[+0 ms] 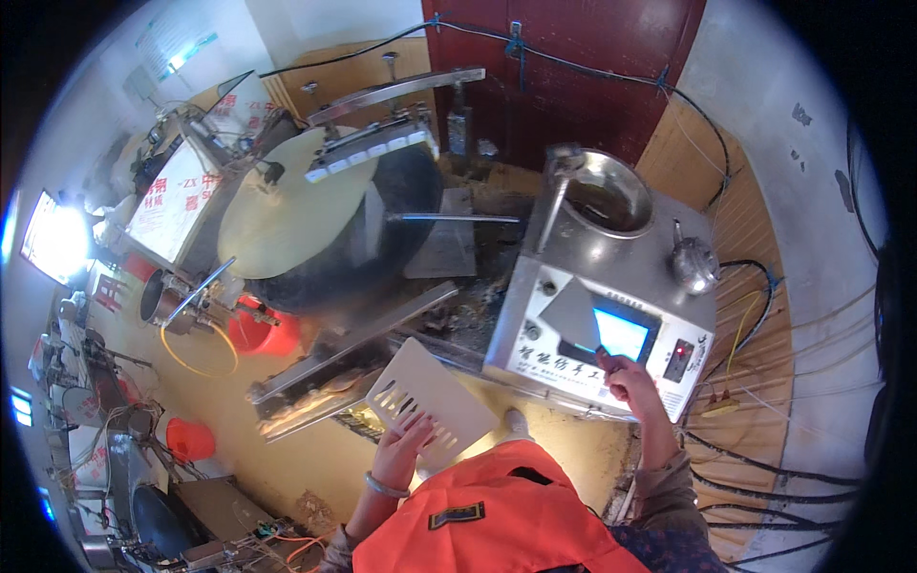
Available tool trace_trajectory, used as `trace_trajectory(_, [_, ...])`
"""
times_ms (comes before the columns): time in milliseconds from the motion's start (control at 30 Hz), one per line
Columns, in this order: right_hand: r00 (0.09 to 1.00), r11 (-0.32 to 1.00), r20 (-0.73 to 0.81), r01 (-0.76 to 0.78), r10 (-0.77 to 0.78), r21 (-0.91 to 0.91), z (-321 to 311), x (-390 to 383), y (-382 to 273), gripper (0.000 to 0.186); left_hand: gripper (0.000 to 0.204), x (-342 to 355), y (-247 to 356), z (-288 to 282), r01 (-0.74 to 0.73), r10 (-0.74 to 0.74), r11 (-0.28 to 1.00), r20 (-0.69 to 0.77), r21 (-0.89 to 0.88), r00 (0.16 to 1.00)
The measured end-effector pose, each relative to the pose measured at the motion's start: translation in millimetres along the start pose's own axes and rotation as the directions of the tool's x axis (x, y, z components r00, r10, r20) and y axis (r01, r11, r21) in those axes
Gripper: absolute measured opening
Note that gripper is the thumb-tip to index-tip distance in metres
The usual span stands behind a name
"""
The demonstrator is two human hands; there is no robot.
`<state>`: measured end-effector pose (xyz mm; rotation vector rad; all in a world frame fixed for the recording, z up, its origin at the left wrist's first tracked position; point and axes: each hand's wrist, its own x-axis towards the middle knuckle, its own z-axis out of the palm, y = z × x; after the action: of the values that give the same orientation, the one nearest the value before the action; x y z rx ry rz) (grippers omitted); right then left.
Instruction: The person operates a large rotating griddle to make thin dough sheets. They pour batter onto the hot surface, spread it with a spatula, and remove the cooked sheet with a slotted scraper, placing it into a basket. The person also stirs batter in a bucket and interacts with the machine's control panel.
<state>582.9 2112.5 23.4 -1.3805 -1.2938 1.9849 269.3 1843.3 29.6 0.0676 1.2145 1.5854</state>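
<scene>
My left hand (411,441) grips a pale, flat board (449,396) with a row of slots along one side. The board is tilted in front of my orange apron. In my closed right hand (632,384) is a flat grey scraper (573,313), its wide blade in front of the control panel's lit screen (621,334). Ahead and to the left is a large round black griddle (406,205). A thin, pale yellow round sheet (296,215) covers much of its left part.
A metal machine cabinet (669,253) bears a steel bowl (611,196) of dark liquid and a small metal kettle (694,263). Red buckets (267,329) stand at the left. Black cables run along the right wall. A metal trough (320,401) lies before the griddle.
</scene>
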Motion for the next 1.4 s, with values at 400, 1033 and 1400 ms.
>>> trace_trajectory(400, [0.997, 0.899, -0.045, 0.031, -0.057, -0.436, -182, 143, -65, 0.027, 0.035, 219, -105, 270, 0.032, -0.11, 0.979, 0.392, 0.201, 0.914])
trace_trajectory(1033, [0.933, 0.992, -0.357, -0.007, 0.052, 0.127, -170, 16, 34, 0.063, 0.025, 272, -97, 288, -0.389, -0.037, 0.585, 0.502, 0.712, 0.864])
trace_trajectory(1400, [0.9, 0.997, 0.431, -0.043, 0.065, -0.061, 148, -12, 33, 0.03, 0.037, 31, 29, -76, -0.085, -0.07, 0.948, 0.459, 0.308, 0.886])
